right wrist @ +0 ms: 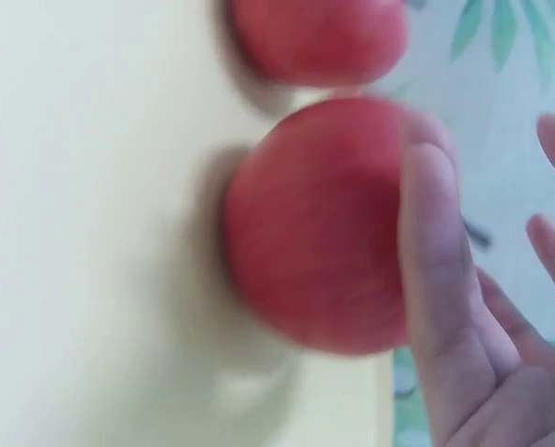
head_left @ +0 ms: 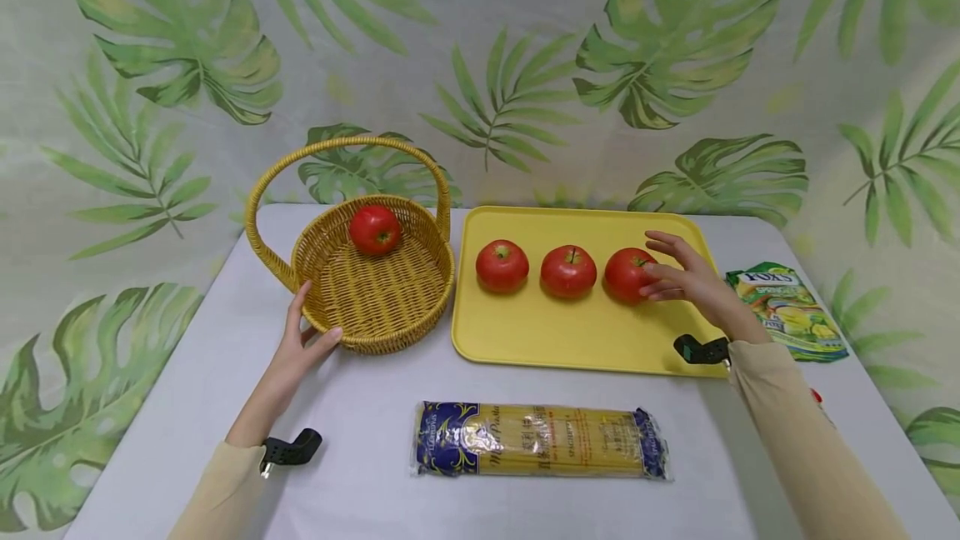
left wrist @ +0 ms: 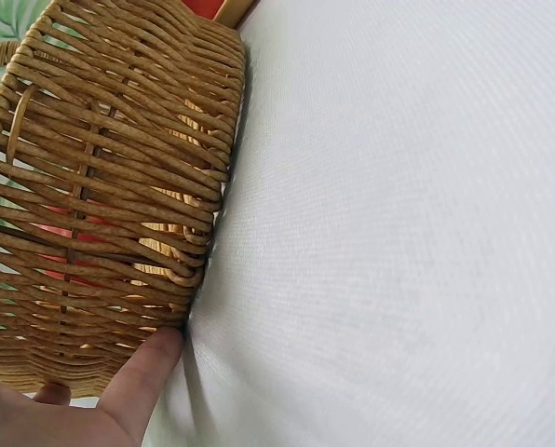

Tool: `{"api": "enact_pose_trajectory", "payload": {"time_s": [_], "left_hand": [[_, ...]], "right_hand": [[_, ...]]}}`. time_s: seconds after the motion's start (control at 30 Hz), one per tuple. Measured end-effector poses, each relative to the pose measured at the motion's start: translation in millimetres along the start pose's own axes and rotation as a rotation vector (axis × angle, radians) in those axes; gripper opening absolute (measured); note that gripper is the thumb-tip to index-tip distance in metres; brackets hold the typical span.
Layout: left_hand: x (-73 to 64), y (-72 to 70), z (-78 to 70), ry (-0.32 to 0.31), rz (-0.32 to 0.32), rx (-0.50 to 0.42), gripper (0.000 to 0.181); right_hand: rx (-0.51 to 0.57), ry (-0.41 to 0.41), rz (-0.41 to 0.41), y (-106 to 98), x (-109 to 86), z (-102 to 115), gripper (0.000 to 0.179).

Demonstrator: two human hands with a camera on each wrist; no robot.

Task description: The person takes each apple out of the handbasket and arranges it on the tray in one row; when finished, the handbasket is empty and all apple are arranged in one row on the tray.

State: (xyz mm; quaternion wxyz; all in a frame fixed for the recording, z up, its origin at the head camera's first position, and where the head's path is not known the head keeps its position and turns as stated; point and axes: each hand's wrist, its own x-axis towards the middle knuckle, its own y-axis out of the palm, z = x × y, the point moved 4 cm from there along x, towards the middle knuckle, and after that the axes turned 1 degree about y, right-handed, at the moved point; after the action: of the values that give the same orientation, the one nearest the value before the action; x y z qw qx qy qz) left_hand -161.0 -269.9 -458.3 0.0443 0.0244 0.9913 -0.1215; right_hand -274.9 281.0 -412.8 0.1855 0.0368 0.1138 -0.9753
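A yellow wicker basket (head_left: 375,307) with a tall handle stands at the left, one red apple (head_left: 375,230) inside it. My left hand (head_left: 295,348) touches the basket's near left side with spread fingers; in the left wrist view one straight finger (left wrist: 147,382) meets the weave low down by the table. Three red apples lie in a row on a yellow tray (head_left: 570,340): the left apple (head_left: 502,266), the middle apple (head_left: 568,272) and the right apple (head_left: 624,275). At the right apple is my right hand (head_left: 693,286), fingers apart and not closed round it. Contact there is unclear.
A pack of spaghetti (head_left: 555,440) lies across the front of the white table. Right of the tray is a green FOX'S candy bag (head_left: 787,311). A small red item (head_left: 816,396) shows partly behind the right sleeve. Leaf-patterned cloth (head_left: 510,107) hangs behind.
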Motion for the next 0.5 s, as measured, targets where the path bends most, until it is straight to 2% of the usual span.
{"api": "enact_pose_trajectory", "payload": {"time_s": [0.27,0.5], "left_hand": [[-1.1,-0.6,0.4,-0.003,-0.005,-0.002,0.088],[-0.7,0.5,-1.5,-0.006,-0.009,-0.003,0.087]], "right_hand": [[-0.016,-0.097,-0.024,27,7.1,30,0.048],[-0.009,-0.116,0.069,71,26.4,50,0.048]]}}
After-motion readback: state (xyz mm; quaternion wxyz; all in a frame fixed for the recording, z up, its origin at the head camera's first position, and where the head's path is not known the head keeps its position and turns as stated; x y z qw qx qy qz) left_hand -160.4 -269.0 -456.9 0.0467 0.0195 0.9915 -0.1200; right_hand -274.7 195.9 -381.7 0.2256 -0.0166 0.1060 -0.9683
